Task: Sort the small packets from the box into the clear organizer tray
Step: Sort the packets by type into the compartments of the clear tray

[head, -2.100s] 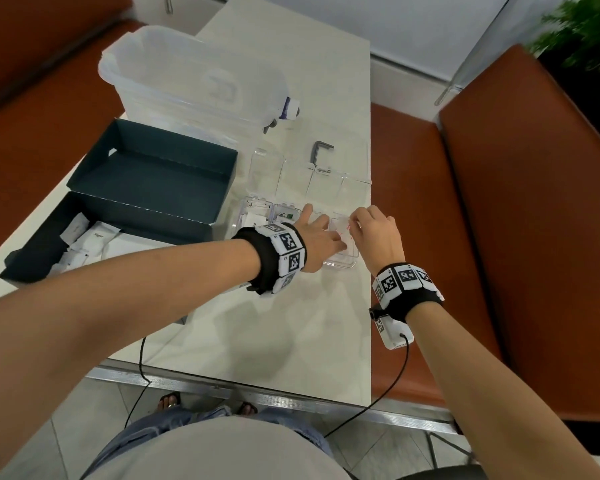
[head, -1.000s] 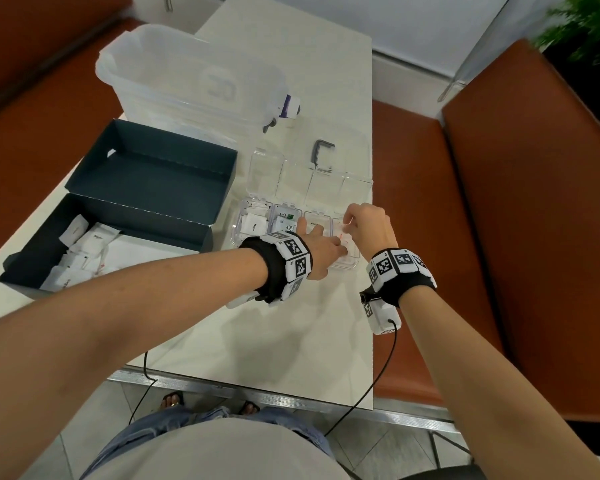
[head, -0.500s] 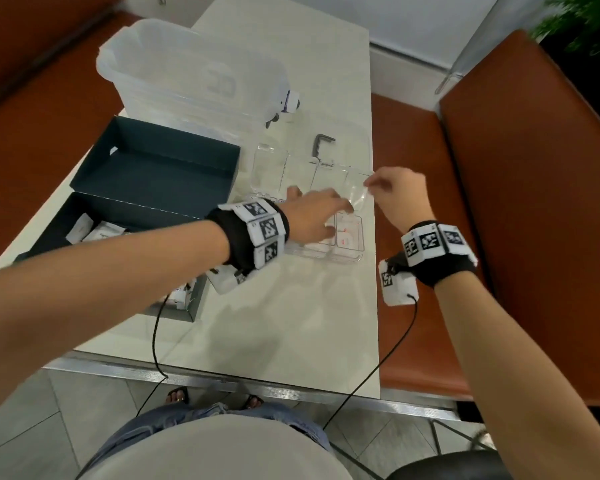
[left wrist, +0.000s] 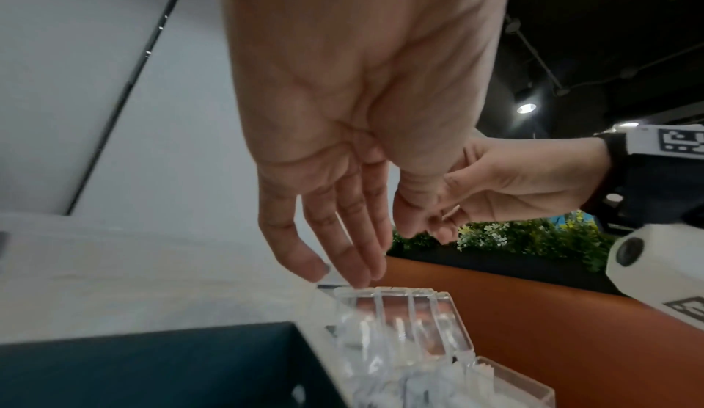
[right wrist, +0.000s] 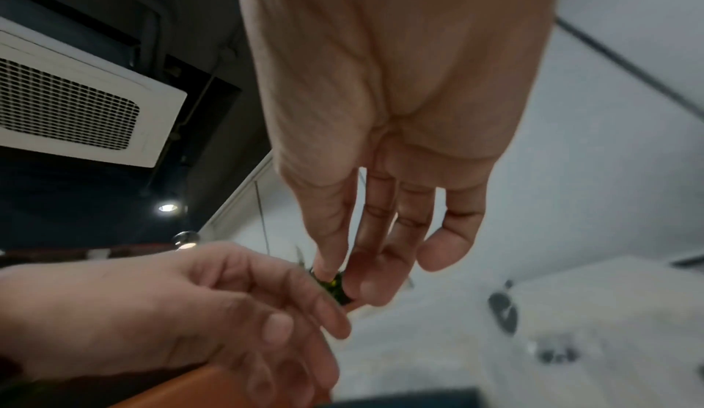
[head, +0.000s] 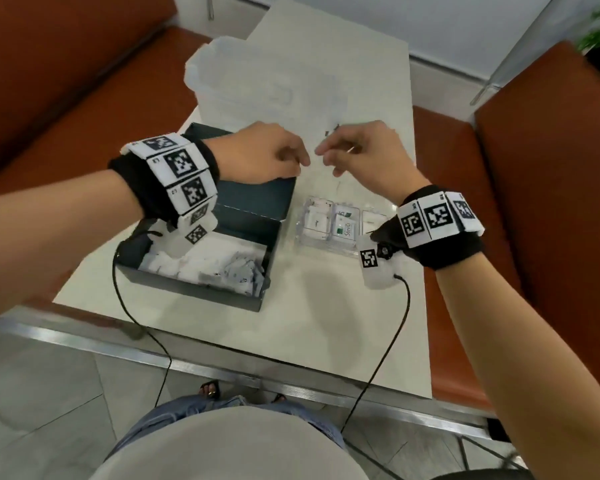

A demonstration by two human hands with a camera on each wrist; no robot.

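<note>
Hands (head: pixel 271 154) raised, organizer tray (head: pixel 329 225) below

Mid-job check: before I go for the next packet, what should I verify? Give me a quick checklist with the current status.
1. Packets left in the dark box: ok, plenty there.
2. Organizer tray flat on the table beside the box: ok.
3. Sorted packets seated in tray compartments: ok, the white packet and the Stevia packet sit in neighbouring slots.
4. Left hand free: ok, fingers relaxed, holding nothing.
5. Right hand free: cannot tell, thumb and fingers are close together and blurred.
6. Empty compartment available: cannot tell, the clear walls are hard to read.
</note>
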